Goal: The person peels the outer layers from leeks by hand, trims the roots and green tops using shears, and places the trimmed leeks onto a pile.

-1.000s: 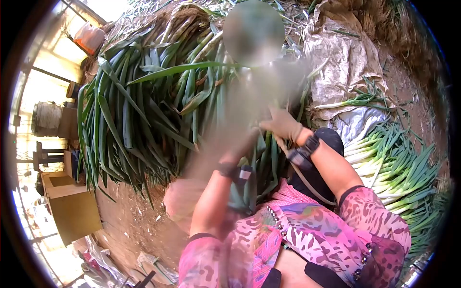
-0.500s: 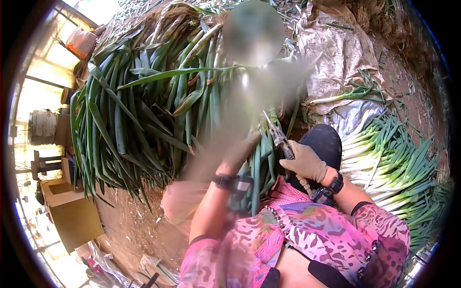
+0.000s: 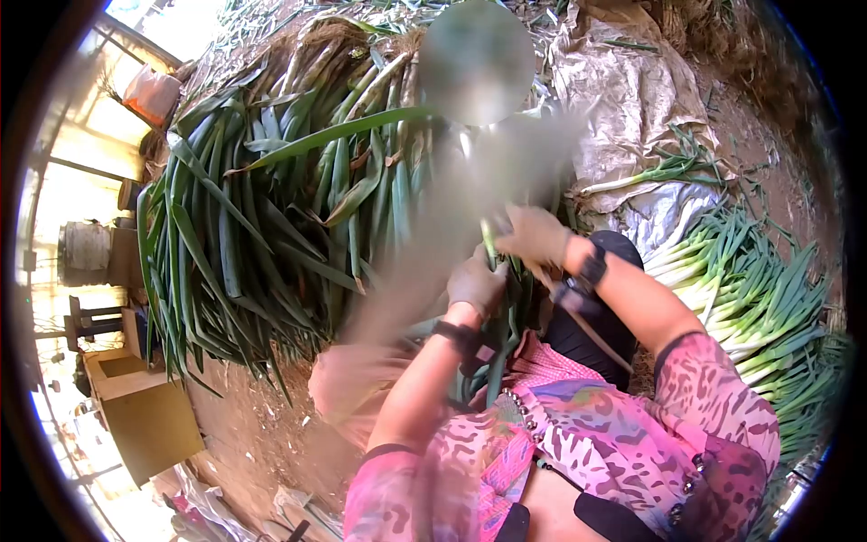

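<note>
My gloved left hand (image 3: pixel 477 284) is closed around a large green onion (image 3: pixel 489 242), whose pale stalk points up out of the fist. Its green leaves trail down toward my lap. Close beside the stalk, my gloved right hand (image 3: pixel 535 237) has its fingers curled in. What it grips is blurred; a brownish strip hangs below it. To the left lies a big heap of untrimmed green onions (image 3: pixel 244 217) with roots and long dark leaves. A blurred patch covers the area just above my hands.
Cleaned green onions (image 3: pixel 722 280) with white stalks lie in a pile at right. One more onion (image 3: pixel 632 181) rests by a crumpled beige sheet (image 3: pixel 623 99). A wooden box (image 3: pixel 149 411) stands at lower left on bare soil.
My right hand has moved up and left, to the stalk beside my left hand. The metal tool seen in it earlier no longer shows clearly. My left hand has shifted slightly right.
</note>
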